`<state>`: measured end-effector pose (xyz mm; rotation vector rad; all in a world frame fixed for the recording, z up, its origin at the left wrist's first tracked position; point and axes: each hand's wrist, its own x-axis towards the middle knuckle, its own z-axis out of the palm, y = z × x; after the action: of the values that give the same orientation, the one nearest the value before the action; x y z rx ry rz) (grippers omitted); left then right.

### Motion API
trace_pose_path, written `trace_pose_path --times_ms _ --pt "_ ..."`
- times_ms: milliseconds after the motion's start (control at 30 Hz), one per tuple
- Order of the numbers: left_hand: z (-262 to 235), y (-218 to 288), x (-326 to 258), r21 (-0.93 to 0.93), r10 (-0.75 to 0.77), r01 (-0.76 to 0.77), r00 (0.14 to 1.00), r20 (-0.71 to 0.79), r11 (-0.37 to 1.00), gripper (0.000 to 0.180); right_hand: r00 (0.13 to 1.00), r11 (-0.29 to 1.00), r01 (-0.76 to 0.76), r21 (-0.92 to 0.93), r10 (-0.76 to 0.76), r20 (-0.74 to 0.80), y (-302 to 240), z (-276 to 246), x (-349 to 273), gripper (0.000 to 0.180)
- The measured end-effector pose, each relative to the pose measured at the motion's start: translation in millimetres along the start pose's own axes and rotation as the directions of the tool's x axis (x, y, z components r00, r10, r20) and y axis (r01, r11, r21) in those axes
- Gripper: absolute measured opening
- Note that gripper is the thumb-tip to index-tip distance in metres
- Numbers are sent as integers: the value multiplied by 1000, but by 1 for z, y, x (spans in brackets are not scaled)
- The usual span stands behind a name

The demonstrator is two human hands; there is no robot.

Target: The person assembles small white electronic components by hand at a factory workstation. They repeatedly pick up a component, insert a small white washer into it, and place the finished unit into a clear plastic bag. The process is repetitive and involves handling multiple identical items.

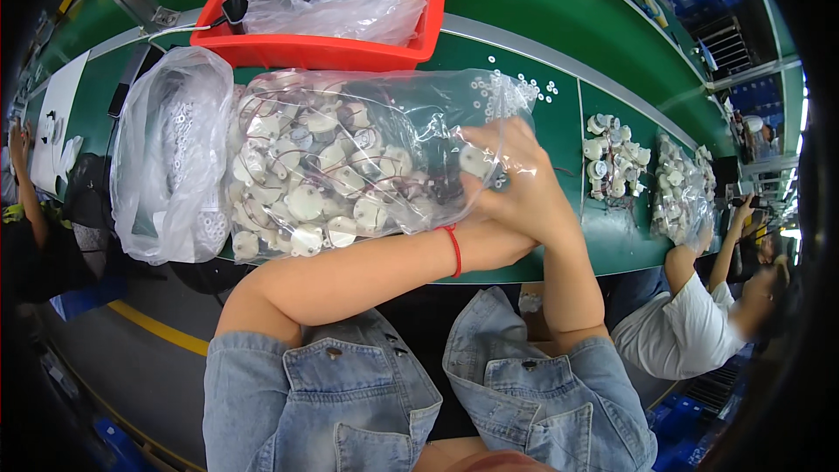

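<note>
A large clear plastic bag (419, 109) lies on its side on the green bench, full of white round parts with thin dark red wires (306, 201). At the bag's right end my right hand (524, 183) has its thumb and fingers closed around one white round part (473, 160), with clear film over or beside the fingertips. My left forearm, with a red cord at the wrist, reaches across the front of the bag. My left hand (500, 246) is under my right wrist, and its fingers are hidden there.
Small white rings (533, 87) lie scattered behind my right hand. A bag of white rings (179, 166) stands left. Behind is a red bin (323, 52) with plastic bags and a black device. More wired parts (614, 157) lie right, near a co-worker (690, 323) and another bag (677, 188).
</note>
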<state>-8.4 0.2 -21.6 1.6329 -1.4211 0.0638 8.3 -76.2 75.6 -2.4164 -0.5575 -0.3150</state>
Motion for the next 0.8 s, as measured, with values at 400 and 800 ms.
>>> trace_pose_path --times_ms 400,800 --pt "-28 10 11 88 -190 174 949 250 981 22 761 733 124 669 363 -538 3 -67 -58 40" --pt "-36 39 12 -364 -245 200 966 -82 910 52 733 618 -354 702 650 -202 13 -66 -106 37"
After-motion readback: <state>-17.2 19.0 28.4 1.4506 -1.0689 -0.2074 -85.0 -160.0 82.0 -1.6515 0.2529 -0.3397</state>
